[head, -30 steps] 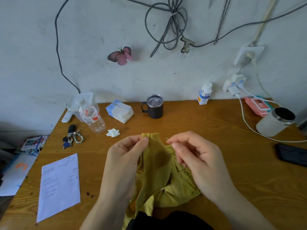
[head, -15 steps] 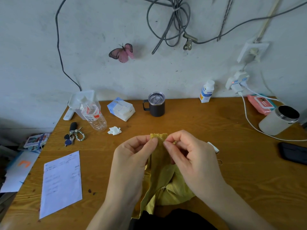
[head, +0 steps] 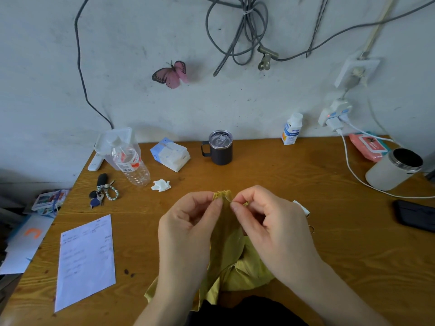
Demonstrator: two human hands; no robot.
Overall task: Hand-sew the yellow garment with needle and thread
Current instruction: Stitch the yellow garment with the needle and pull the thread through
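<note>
Two hands: left hand [head: 186, 231] pinches yellow garment [head: 226, 234], right hand [head: 277, 229] pinches needle [head: 227, 199].

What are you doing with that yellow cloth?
Someone is sewing by hand at a wooden table. The left hand pinches the top edge of a yellow garment and holds it up, while the rest droops over the table's near edge. The right hand pinches a thin needle right at that raised edge. The thread is too fine to make out.
</note>
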